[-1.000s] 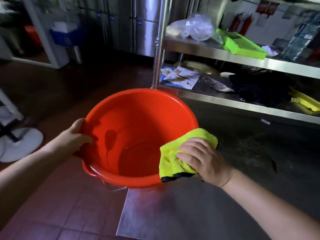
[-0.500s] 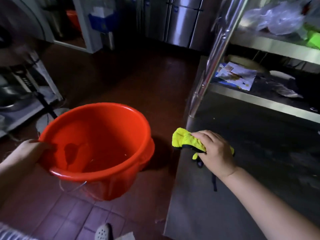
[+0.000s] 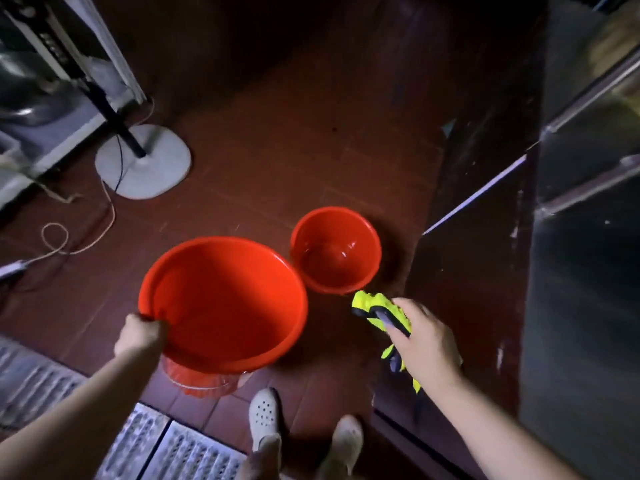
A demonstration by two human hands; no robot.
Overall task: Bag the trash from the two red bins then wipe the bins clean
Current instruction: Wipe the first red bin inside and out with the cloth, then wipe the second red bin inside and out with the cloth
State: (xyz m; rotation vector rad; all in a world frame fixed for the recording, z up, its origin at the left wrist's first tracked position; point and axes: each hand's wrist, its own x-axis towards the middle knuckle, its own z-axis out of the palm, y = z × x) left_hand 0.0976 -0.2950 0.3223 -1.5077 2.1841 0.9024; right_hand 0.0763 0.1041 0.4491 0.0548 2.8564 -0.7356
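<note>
My left hand [image 3: 140, 336] grips the near-left rim of a large red bin [image 3: 225, 303], which hangs low over the red tile floor with its open mouth facing up and nothing inside. A second, smaller red bin [image 3: 336, 251] stands on the floor just beyond and to the right of it, and it holds nothing either. In my right hand [image 3: 424, 341] I hold a crumpled yellow cloth [image 3: 375, 306] with a dark edge, near the corner of the steel table and just right of both bins.
A steel table [image 3: 571, 306] runs along the right side. A white fan base [image 3: 143, 161] with a black pole and loose cord [image 3: 69, 237] sits on the floor at the left. Metal floor grating [image 3: 166, 445] lies at the bottom left. My two shoes [image 3: 265, 415] stand below the bin.
The large bin has come off the table and gone down toward the floor at my left. My view has tipped downward, revealing the second bin. My right hand has lifted the cloth off the tabletop.
</note>
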